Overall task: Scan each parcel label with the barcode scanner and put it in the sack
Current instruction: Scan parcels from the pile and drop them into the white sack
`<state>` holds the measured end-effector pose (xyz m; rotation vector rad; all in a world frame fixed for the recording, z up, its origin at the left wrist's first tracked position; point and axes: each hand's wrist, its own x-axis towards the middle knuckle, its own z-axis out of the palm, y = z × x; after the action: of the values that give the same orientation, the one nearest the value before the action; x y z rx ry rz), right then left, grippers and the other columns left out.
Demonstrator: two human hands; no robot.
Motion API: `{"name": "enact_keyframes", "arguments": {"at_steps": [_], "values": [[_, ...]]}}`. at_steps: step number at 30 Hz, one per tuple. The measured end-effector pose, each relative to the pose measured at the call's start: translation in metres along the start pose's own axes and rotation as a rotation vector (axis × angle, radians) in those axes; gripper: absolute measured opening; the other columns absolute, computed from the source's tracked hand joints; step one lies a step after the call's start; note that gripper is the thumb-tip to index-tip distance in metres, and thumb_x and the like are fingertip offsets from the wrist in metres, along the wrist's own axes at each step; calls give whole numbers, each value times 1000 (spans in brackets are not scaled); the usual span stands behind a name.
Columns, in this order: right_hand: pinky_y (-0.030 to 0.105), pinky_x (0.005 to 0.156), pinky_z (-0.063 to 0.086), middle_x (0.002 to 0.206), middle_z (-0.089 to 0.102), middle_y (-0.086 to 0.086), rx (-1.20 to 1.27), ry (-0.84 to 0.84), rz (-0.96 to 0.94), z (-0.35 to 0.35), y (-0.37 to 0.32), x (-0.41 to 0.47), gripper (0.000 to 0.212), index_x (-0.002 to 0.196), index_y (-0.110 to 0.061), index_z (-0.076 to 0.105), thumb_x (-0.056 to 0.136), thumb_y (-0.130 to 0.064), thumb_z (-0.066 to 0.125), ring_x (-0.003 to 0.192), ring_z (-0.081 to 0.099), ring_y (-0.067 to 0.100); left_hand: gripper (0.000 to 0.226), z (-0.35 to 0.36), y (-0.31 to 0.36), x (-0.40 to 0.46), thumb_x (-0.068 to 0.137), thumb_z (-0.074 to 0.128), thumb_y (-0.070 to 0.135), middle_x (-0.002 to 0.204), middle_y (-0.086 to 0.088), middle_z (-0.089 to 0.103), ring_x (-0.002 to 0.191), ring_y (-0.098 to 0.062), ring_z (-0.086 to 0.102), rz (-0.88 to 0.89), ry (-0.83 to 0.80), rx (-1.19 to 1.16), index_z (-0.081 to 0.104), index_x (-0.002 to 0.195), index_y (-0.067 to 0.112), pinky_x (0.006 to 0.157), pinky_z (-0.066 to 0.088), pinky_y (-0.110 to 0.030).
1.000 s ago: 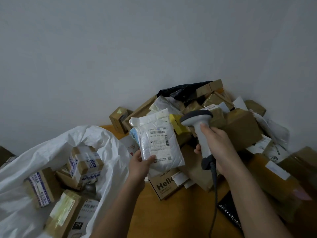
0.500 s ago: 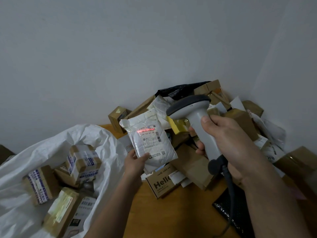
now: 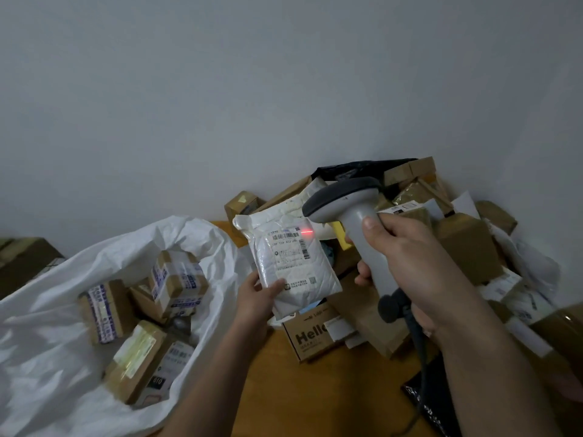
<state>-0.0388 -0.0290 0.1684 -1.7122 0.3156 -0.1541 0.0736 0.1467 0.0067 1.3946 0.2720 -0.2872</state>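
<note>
My left hand (image 3: 257, 293) holds a white padded parcel (image 3: 291, 263) by its lower left corner, label facing me. My right hand (image 3: 407, 257) grips the handle of a grey barcode scanner (image 3: 344, 197), whose head sits just right of the parcel's top. A red scan line glows at the label's upper right edge. The white sack (image 3: 63, 310) lies open at the left with several taped cardboard boxes (image 3: 176, 279) inside.
A heap of brown boxes and mailers (image 3: 467, 247) fills the corner on the wooden table (image 3: 309, 398). A "Hello" box (image 3: 310, 334) lies below the held parcel. The scanner cable (image 3: 419, 351) hangs down past a black bag (image 3: 432, 402). Grey walls stand behind.
The scanner has moved closer to me and over the parcel's top right. The red line has shifted from the barcode's middle to the label's right edge.
</note>
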Motion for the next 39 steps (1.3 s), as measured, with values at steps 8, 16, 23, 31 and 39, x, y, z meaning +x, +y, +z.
{"name": "enact_keyframes", "arguments": {"at_steps": [8, 16, 23, 31, 39], "values": [[28, 57, 50, 67, 57, 10, 39, -119, -1, 51, 1, 14, 31, 96, -8, 63, 103, -31, 43, 60, 57, 18, 34, -38, 13, -17, 90, 64, 0, 115, -15, 67, 95, -27, 68, 42, 83, -87, 58, 122, 8, 60, 60, -31], [32, 55, 53, 63, 57, 8, 126, -169, 85, 87, 13, 23, 29, 88, -9, 61, 102, -31, 47, 52, 58, 16, 42, -105, 6, -23, 98, 53, 11, 127, 0, 50, 110, -22, 58, 348, 721, -60, 37, 129, 34, 83, 57, -41], [28, 51, 53, 70, 57, 11, 120, -184, 127, 104, 19, 27, 26, 93, -9, 62, 102, -29, 48, 53, 57, 18, 52, -172, 12, -9, 94, 59, 13, 141, -9, 47, 122, -26, 54, 411, 1081, -66, 36, 138, 29, 99, 51, -47], [39, 65, 58, 73, 58, 11, 108, -166, 171, 105, 30, 32, 23, 96, -11, 63, 101, -30, 50, 59, 59, 20, 69, -217, -10, 25, 89, 68, 38, 161, -4, 25, 142, -39, 27, 12, 547, 845, 35, 149, 31, 114, 25, -61], [29, 52, 51, 68, 57, 16, 93, -91, 192, 94, 37, 39, 26, 98, -9, 62, 102, -30, 47, 60, 58, 24, 69, -196, -12, 28, 88, 66, 31, 155, -14, 19, 141, -38, 18, 58, 756, 806, 31, 147, 21, 113, 23, -60]]}}
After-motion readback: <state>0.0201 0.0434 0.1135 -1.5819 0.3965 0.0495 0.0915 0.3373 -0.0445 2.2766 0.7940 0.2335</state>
